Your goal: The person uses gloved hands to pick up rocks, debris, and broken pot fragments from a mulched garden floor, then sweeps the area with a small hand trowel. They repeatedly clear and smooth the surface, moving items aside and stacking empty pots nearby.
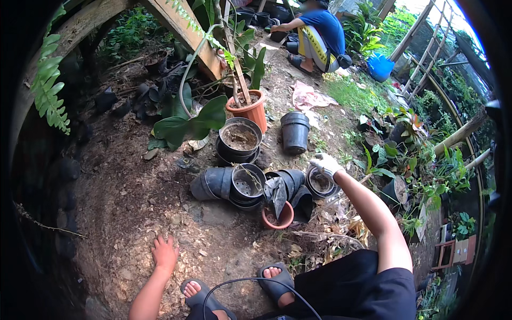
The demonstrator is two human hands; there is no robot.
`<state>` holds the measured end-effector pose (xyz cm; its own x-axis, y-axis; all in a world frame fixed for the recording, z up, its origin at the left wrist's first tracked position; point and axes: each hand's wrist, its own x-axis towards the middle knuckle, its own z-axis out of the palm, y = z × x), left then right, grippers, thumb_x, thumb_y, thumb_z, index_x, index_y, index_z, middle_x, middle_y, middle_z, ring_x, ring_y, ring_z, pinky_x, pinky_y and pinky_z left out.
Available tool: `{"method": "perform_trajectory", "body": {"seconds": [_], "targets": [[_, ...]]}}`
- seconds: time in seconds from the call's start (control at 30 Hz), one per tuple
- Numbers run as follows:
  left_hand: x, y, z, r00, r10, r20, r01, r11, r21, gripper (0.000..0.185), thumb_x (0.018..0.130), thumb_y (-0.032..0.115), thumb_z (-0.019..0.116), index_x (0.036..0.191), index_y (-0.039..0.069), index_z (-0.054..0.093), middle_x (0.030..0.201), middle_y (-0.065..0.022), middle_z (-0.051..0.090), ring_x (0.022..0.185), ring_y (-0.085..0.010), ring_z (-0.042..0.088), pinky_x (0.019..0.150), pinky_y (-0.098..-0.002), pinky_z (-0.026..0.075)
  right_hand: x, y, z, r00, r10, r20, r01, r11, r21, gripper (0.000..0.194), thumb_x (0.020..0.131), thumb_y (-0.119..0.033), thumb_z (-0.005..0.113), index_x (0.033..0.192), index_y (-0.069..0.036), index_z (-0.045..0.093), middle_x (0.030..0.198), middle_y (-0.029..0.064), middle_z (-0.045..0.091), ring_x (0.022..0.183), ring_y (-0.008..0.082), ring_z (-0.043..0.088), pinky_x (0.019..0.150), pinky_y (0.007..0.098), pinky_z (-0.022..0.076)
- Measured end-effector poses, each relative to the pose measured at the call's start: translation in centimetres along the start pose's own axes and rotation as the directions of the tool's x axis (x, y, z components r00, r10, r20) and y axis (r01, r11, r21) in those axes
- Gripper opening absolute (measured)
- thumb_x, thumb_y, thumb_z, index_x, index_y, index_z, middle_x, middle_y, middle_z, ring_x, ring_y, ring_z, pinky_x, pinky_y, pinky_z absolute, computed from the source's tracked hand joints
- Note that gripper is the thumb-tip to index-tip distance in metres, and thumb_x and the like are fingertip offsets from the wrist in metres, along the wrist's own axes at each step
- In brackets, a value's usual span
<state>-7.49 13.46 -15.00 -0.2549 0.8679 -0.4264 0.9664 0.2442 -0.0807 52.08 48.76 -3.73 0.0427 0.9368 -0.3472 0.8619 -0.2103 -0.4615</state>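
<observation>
My left hand (165, 254), bare with fingers apart, is low over soil strewn with dry leaf litter; whether it touches the ground is unclear. A white glove covers my right hand (326, 165), which is at the far rim of a nested stack of black plastic pots (319, 183) with soil inside. Whether its fingers grip anything cannot be made out. Left of that stack lie tipped black pots (216, 182), an upright pot with a perforated bottom (245, 186), a torn black plastic piece (276, 194) and a small terracotta-coloured pot (285, 220).
A soil-filled pot (240, 138) stands before an orange pot (256, 114) holding a staked, large-leaved plant. Beyond my right hand is a black pot stack (295, 134). A person (322, 34) squats at the back near a blue container (380, 67). Potted plants (400, 188) line the right.
</observation>
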Motion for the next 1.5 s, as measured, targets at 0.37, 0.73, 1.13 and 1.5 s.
{"method": "perform_trajectory", "body": {"seconds": [0.37, 0.73, 1.13, 1.5], "targets": [[-2.0, -2.9, -4.7, 0.995, -0.021, -0.100, 0.000, 0.980, -0.201, 0.043, 0.086, 0.013, 0.082, 0.126, 0.003, 0.069, 0.117, -0.0283, 0.069, 0.093, -0.0401, 0.076, 0.084, -0.0482, 0.065, 1.3, 0.8, -0.1, 0.997, -0.074, -0.012, 0.073, 0.994, -0.080, 0.071, 0.094, -0.050, 0.070, 0.143, 0.000, 0.063, 0.141, 0.0265, 0.067, 0.133, 0.0392, 0.063, 0.113, 0.0430, 0.0488], [-13.9, -12.3, -9.8, 0.813, -0.581, -0.035, 0.531, 0.765, -0.366, 0.064, 0.081, 0.003, 0.076, 0.142, 0.000, 0.059, 0.141, -0.0308, 0.059, 0.131, -0.0473, 0.060, 0.110, -0.0521, 0.050, 6.2, -2.1, -0.4, 0.987, -0.088, -0.137, 0.080, 0.995, -0.062, 0.070, 0.093, -0.045, 0.071, 0.148, -0.003, 0.059, 0.138, 0.0242, 0.070, 0.127, 0.0355, 0.068, 0.110, 0.0411, 0.0513], [-20.4, -11.9, -8.6, 0.849, -0.443, -0.288, 0.439, 0.895, -0.081, 0.095, 0.093, 0.053, 0.077, 0.167, 0.009, 0.035, 0.161, -0.0358, 0.039, 0.146, -0.0536, 0.041, 0.122, -0.0575, 0.036, 18.8, -4.1, 2.4, 0.960, -0.117, -0.253, 0.032, 0.948, -0.316, 0.084, 0.089, -0.041, 0.075, 0.159, -0.007, 0.044, 0.163, 0.0250, 0.045, 0.142, 0.0421, 0.055, 0.119, 0.0484, 0.0454], [-28.2, -14.7, -7.3, 0.798, -0.581, -0.159, 0.596, 0.800, 0.068, 0.090, 0.095, 0.066, 0.067, 0.147, -0.006, 0.053, 0.142, -0.0335, 0.054, 0.131, -0.0524, 0.052, 0.113, -0.0595, 0.043, 26.3, -8.2, 0.2, 0.967, -0.018, -0.253, -0.107, 0.875, -0.472, 0.141, 0.052, -0.062, 0.099, 0.169, -0.024, 0.030, 0.168, 0.0150, 0.036, 0.154, 0.0442, 0.035, 0.113, 0.0729, 0.0428]]}}
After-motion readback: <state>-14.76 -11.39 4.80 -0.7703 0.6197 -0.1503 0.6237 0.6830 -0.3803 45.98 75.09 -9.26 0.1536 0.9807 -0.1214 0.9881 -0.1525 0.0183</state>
